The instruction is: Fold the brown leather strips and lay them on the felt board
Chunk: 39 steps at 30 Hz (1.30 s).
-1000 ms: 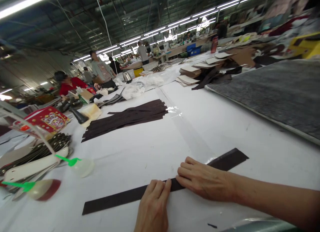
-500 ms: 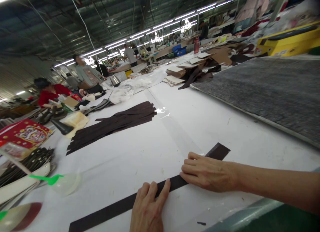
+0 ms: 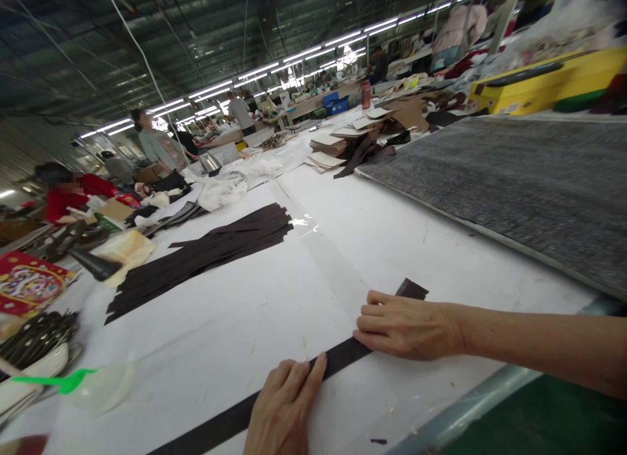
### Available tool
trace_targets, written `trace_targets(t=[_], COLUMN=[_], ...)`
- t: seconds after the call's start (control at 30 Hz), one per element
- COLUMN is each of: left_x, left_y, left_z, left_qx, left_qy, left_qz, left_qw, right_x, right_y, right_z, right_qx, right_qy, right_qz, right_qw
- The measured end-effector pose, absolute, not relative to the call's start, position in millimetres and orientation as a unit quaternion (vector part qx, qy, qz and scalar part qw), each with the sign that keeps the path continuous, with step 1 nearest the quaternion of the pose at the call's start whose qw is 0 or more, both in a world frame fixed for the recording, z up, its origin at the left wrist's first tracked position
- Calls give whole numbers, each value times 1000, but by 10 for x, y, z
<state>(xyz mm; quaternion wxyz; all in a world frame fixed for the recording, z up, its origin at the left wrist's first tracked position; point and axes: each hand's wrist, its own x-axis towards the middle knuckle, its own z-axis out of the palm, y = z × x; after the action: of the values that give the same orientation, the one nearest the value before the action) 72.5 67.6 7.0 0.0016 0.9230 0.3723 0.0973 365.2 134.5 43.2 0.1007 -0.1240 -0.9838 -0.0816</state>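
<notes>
A long dark brown strip [image 3: 215,421], like leather or faux leather, lies diagonally on the white tabletop. My left hand [image 3: 287,403] rests over its middle, fingers stretched out and pressing on it. Farther along, my right hand [image 3: 406,328] has its fingers curled and closed on the strip near the far end. A short piece of that end sticks out beyond the knuckles; the fingertips and thumb are partly hidden. A pile of similar dark strips [image 3: 206,256] lies flat beyond my left hand.
A grey fabric-covered board [image 3: 499,174] lies at the right, with a yellow box [image 3: 548,83] behind it. Stacked card pieces [image 3: 328,148] sit at the back. At the left are a clear container [image 3: 105,386] with a green handle and a red printed bag [image 3: 32,282]. Several people work farther off.
My right hand has slid a little toward the strip's far end, leaving less sticking out. My left hand's fingers are closer together. The whole scene has shifted left as the camera turned.
</notes>
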Motion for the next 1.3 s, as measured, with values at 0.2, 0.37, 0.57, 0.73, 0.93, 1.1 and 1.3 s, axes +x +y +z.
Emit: trace_targets(t=[0.2, 0.37, 0.57, 0.73, 0.93, 1.1, 1.3], left_x=[860, 930, 993, 1163, 1290, 1411, 1610], left_y=[670, 716, 810, 799, 824, 870, 893], left_z=[108, 70, 63, 99, 127, 140, 236], left_qx=[919, 915, 939, 927, 918, 923, 930], left_qy=[384, 381, 330, 359, 385, 370, 360], left_qz=[61, 125, 100, 78, 72, 105, 69], left_qw=[-63, -56, -10, -70, -61, -3, -38], right_x=[3863, 4017, 4125, 4224, 4369, 4467, 4596], right_y=[1340, 1322, 1330, 1317, 1279, 1257, 1226], right_z=[454, 480, 504, 515, 520, 553, 531], right_qx=[-136, -153, -154, -164, -183, -194, -210], right_qy=[-984, -983, -982, -980, -977, -976, -971], right_qz=[-77, -78, -95, -96, -96, -94, -105], right_qw=[81, 58, 63, 65, 51, 36, 40])
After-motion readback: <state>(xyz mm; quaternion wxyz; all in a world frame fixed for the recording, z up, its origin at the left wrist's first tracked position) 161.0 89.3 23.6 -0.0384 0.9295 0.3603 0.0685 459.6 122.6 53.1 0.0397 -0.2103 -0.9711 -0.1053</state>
